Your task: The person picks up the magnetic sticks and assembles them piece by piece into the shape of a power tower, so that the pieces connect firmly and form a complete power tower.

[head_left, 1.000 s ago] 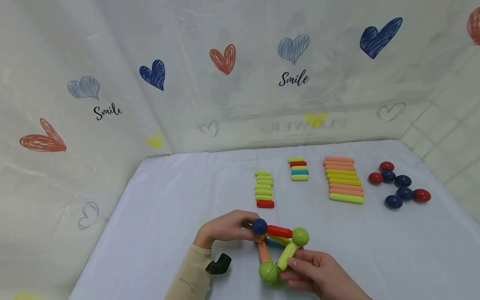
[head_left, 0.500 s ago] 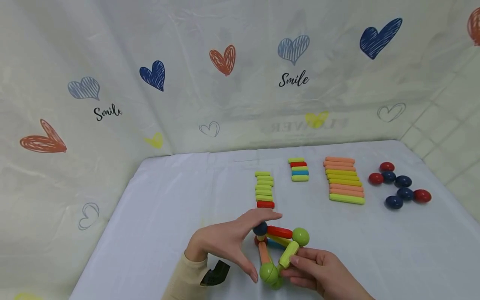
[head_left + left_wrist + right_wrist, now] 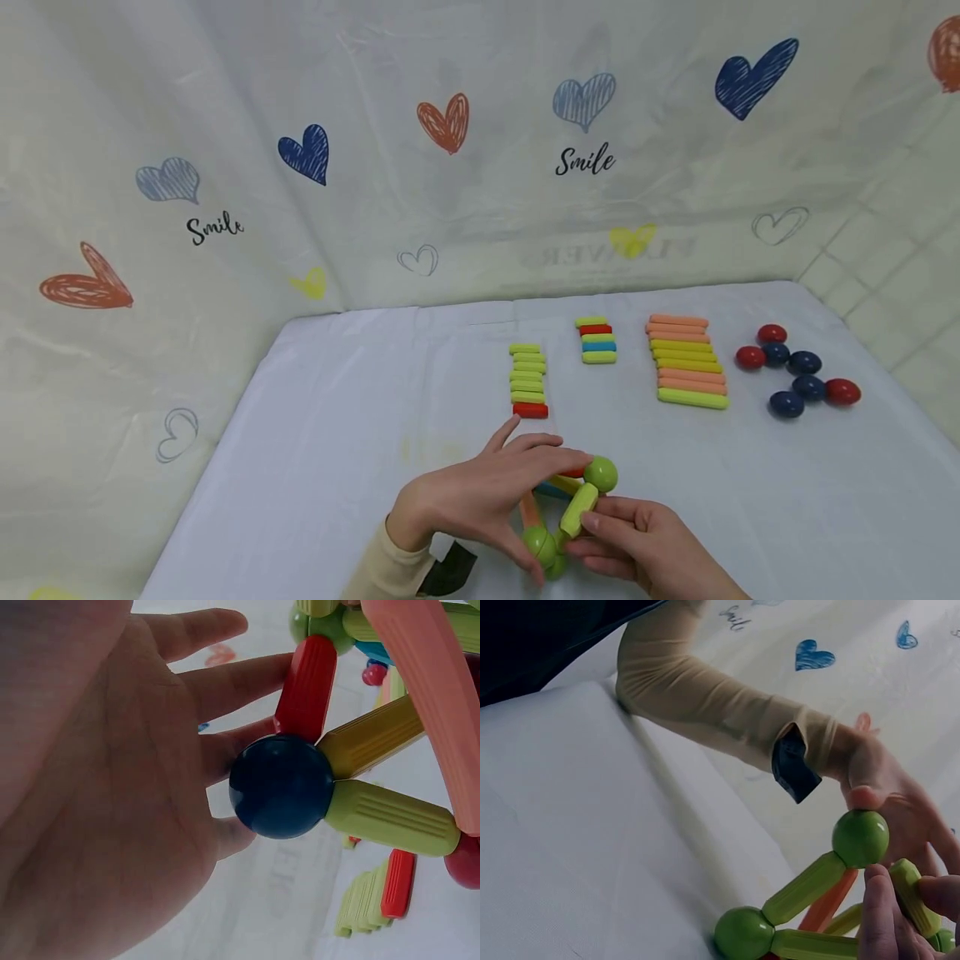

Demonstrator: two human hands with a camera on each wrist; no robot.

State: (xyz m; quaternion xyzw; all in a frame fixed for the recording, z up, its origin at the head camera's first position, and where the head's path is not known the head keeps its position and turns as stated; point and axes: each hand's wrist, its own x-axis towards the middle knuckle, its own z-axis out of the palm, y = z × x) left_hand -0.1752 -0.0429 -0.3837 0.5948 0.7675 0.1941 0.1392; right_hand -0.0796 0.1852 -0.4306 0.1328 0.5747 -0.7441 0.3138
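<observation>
A frame of coloured magnetic rods and balls stands near the front of the table. My right hand pinches a short yellow-green rod between thumb and fingers, just below a green ball. Over the frame reaches my left hand, fingers spread, its thumb beside another green ball; whether the thumb touches that ball I cannot tell. In the left wrist view a dark blue ball joins a red rod and others in front of the left fingers. From the head view the left hand hides this blue ball.
Beyond the hands lie short rods in a column and a smaller stack of short rods. Long rods lie side by side further right. Loose red and blue balls sit near the table's right edge. A printed curtain hangs behind.
My left hand has let go at the blue ball, spread its fingers and moved right across the frame. The right hand stays on its rod almost unmoved.
</observation>
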